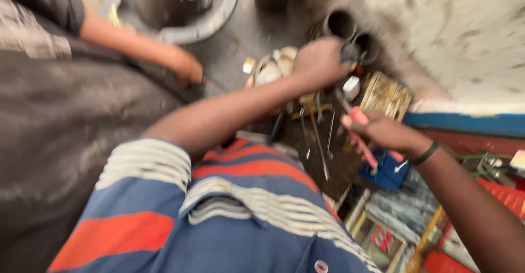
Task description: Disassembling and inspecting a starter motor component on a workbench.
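Cluttered floor (262, 27): loose tools (320, 131) beneath both hands.

The whole view is motion-blurred, so the small dark part under the left hand (320, 61) cannot be made out, and that hand's fingers hide most of it. The right hand (383, 132) covers the middle of the red-handled tool (361, 136), whose tip is too smeared to tell. The bucket (213, 19) is cut off by the top edge, and the other person's hand (186, 68) is blurred.
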